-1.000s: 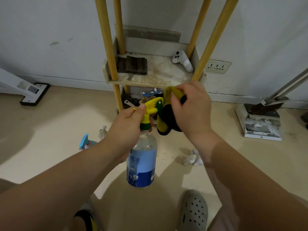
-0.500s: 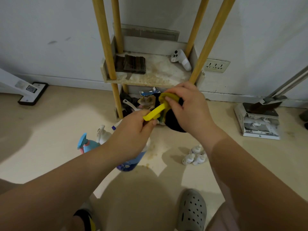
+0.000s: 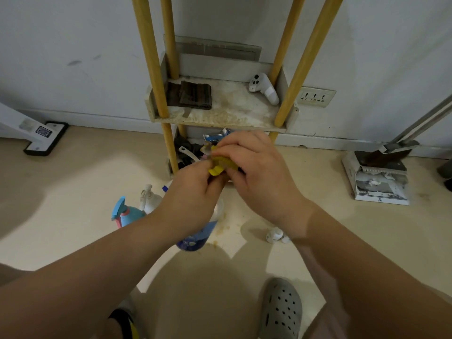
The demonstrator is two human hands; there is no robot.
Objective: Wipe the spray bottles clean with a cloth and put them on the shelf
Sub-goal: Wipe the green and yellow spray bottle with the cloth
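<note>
My left hand (image 3: 195,192) grips the neck of a clear spray bottle (image 3: 198,237) with a blue label and a yellow trigger head (image 3: 216,170). The bottle is tipped so its base points toward me. My right hand (image 3: 256,177) presses a yellow and black cloth (image 3: 223,162) onto the trigger head; most of the cloth is hidden under the fingers. A blue spray bottle (image 3: 124,214) and a white pump bottle (image 3: 149,198) stand on the floor at the left. The shelf (image 3: 232,113) with yellow posts stands against the wall ahead.
On the shelf lie a dark folded cloth (image 3: 189,95) and a white controller (image 3: 264,90). Clutter fills the lower shelf. Small white caps (image 3: 275,234) lie on the floor at the right. A dustpan (image 3: 380,179) sits far right, a mop head (image 3: 45,138) far left.
The bottle has tipped from upright to base-toward-me, and both hands have closed together over the trigger head. The cloth has moved onto the yellow trigger.
</note>
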